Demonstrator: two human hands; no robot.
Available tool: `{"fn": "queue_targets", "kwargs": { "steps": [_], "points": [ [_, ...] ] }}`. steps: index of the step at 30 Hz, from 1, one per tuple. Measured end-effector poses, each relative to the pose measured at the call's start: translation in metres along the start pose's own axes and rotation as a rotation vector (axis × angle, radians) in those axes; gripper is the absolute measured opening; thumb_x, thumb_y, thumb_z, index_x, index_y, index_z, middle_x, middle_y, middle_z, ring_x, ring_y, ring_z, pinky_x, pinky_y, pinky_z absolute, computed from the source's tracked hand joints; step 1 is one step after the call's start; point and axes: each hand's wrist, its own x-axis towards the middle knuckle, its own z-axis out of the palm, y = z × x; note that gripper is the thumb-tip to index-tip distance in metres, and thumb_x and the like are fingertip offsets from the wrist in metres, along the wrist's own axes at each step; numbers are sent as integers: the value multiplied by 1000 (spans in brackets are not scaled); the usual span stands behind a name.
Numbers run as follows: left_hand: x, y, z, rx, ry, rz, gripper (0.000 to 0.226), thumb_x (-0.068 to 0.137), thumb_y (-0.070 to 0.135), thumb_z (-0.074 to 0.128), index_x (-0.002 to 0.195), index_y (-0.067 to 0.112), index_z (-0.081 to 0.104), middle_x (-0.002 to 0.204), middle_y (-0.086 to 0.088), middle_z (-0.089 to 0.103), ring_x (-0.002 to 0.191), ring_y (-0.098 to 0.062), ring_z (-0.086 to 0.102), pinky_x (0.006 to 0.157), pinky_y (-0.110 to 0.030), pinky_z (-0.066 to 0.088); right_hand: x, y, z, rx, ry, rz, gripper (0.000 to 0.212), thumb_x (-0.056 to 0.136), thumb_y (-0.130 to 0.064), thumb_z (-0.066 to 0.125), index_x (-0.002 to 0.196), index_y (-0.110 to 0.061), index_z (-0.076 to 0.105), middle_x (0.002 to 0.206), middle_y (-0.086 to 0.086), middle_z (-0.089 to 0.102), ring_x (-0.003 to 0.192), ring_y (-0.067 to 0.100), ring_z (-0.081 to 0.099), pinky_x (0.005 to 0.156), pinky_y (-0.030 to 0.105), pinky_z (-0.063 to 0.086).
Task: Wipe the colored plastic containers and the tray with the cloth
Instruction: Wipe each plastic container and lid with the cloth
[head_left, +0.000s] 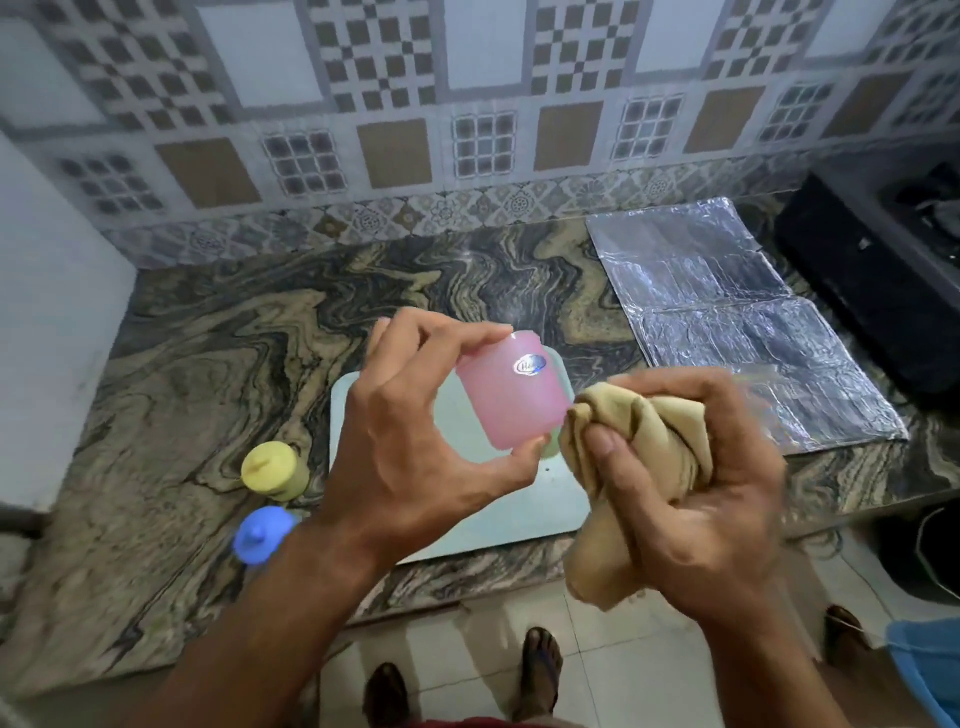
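Observation:
My left hand (415, 431) grips a pink plastic container (511, 392) above the pale green tray (467, 525), tilted, with a small oval label facing up. My right hand (691, 493) clutches a bunched beige cloth (644, 441) whose folds touch the pink container's lower right edge. A yellow container (272, 470) with a knobbed lid stands on the counter left of the tray. A blue container (260, 535) stands just in front of the yellow one, partly behind my left wrist. A bit of green shows under the pink container, mostly hidden.
The marble-pattern counter (208, 364) meets a tiled wall at the back and a white wall at the left. Sheets of foil (727, 322) lie to the right, with a black stove (883, 270) beyond them. My feet stand on the floor tiles below the counter edge.

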Motion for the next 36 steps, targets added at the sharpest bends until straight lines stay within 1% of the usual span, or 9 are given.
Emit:
{"fn": "queue_targets", "kwargs": {
  "steps": [3, 7, 11, 16, 20, 24, 28, 33, 36],
  "points": [
    [1, 1, -14, 29, 16, 44, 73, 62, 44, 96, 125, 16, 72, 109, 1, 60, 99, -20, 53, 89, -13, 40, 11, -11, 22, -135, -121, -168, 23, 91, -24, 81, 108, -15, 69, 97, 1, 74, 85, 17, 73, 76, 27, 56],
    [-3, -1, -30, 102, 58, 137, 60, 70, 41, 87, 122, 14, 74, 104, -1, 62, 93, -23, 52, 87, -27, 45, 26, -13, 43, -291, -148, -307, 22, 90, -17, 86, 102, -2, 74, 98, -7, 63, 87, 10, 62, 82, 15, 47],
    [-2, -6, -45, 152, 126, 162, 55, 72, 38, 87, 120, 15, 75, 103, -2, 65, 91, -25, 56, 84, -32, 46, 32, -18, 62, -284, -98, -316, 20, 93, -18, 85, 104, -5, 75, 97, -3, 65, 87, 11, 63, 84, 12, 45],
    [-6, -9, -50, 53, 181, 105, 61, 67, 40, 94, 117, 12, 72, 107, 0, 65, 97, -21, 62, 86, -43, 53, 40, -27, 76, -94, 129, -215, 23, 95, -22, 84, 107, -12, 67, 98, 3, 75, 88, 14, 74, 80, 28, 58],
    [-10, -16, -52, -116, 251, -15, 68, 64, 31, 97, 120, 12, 65, 116, 2, 64, 107, -16, 64, 92, -32, 54, 33, -34, 66, -14, 189, -268, 25, 97, -18, 79, 108, -20, 57, 106, -9, 69, 88, -6, 70, 79, 14, 53],
    [-13, -16, -46, -344, 314, -51, 73, 64, 24, 97, 124, 17, 56, 122, -4, 65, 115, -28, 66, 99, -50, 55, 15, -28, 65, -27, 147, -282, 30, 93, -21, 76, 114, -31, 58, 108, -15, 68, 92, -4, 69, 83, 14, 52],
    [-13, -11, -40, -358, 319, -27, 79, 67, 24, 99, 132, 16, 55, 128, -8, 63, 119, -31, 65, 101, -46, 54, 16, -28, 66, -23, 134, -297, 31, 93, -19, 76, 115, -32, 58, 109, -8, 67, 96, 0, 68, 87, 18, 52],
    [-10, -8, -43, -111, 347, 24, 71, 67, 25, 100, 128, 19, 63, 120, -2, 62, 112, -13, 63, 96, -27, 52, 23, -32, 57, -80, 40, -375, 22, 97, -24, 78, 113, -22, 62, 103, 5, 69, 97, 14, 68, 86, 24, 52],
    [-15, -2, -39, -68, 319, 48, 66, 65, 20, 98, 124, 21, 68, 116, 1, 59, 111, -8, 60, 81, -35, 59, 30, -38, 57, -191, -10, -413, 24, 91, -20, 84, 110, -13, 70, 97, 11, 68, 92, 19, 67, 84, 22, 53]
  ]
}}
